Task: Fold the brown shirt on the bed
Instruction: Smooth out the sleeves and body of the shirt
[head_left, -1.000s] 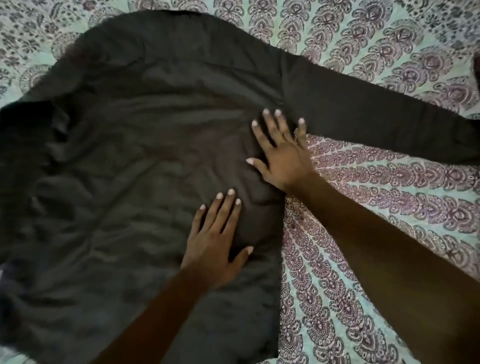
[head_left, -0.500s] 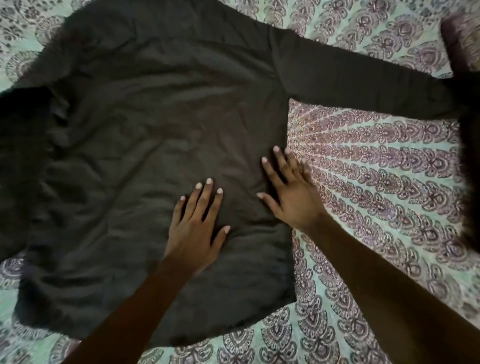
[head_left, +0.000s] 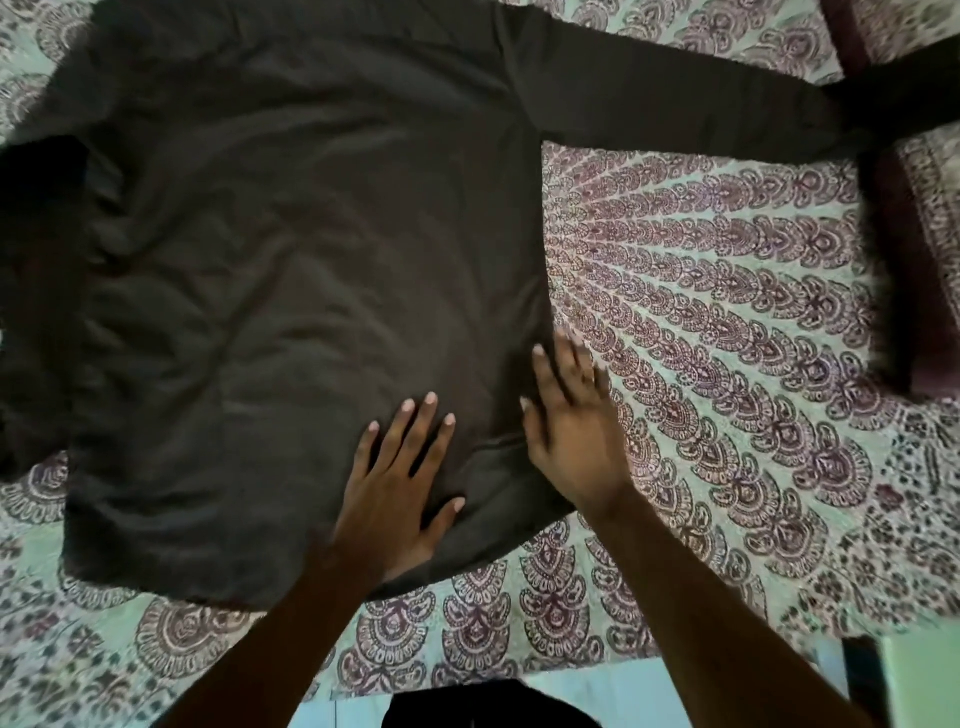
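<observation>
The dark brown shirt (head_left: 291, 270) lies spread flat on the bed, hem toward me. One long sleeve (head_left: 675, 104) stretches out to the far right; the other side bunches up at the left edge. My left hand (head_left: 400, 483) presses flat on the shirt near its lower right corner, fingers spread. My right hand (head_left: 571, 421) lies flat on the shirt's right side edge, half on cloth and half on the bedsheet, blurred by motion. Neither hand grips anything.
The bed is covered by a pale green sheet with a purple paisley pattern (head_left: 727, 338). A patterned pillow (head_left: 919, 223) lies at the right edge, under the sleeve's cuff. The bed's near edge and pale blue floor (head_left: 597, 686) show at the bottom.
Both hands have slid down the shirt's body toward the hem, staying flat on the cloth. The view has pulled back, so the hem and the bed's near edge now show.
</observation>
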